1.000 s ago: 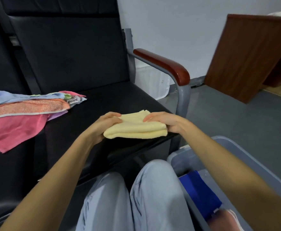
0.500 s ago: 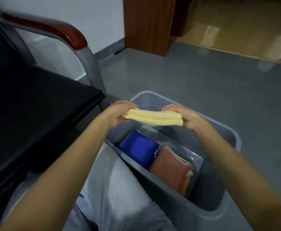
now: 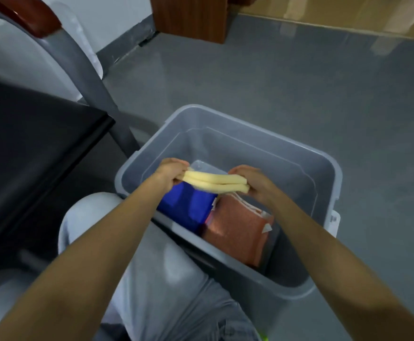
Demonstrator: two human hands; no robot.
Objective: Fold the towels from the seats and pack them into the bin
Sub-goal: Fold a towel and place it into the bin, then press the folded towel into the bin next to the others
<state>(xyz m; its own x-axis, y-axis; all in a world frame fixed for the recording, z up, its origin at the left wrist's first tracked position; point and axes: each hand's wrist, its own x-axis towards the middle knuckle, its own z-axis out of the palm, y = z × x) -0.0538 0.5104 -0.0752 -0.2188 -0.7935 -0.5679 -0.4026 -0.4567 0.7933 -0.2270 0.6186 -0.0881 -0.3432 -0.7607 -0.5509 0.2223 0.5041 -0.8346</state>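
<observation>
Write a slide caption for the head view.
Left hand and right hand hold the yellow towel over the bin, above a blue towel and an orange towel.

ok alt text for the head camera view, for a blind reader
The left hand and right hand grip the ends of a folded pale yellow towel over a grey plastic bin holding a folded blue towel and a folded orange towel.

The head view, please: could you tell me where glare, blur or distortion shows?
Head view: pale reflections glaze the far floor; the wide lens bows the bin rim and stretches the forearms; the yellow towel, gripped by the left hand and right hand, looks fairly sharp.
</observation>
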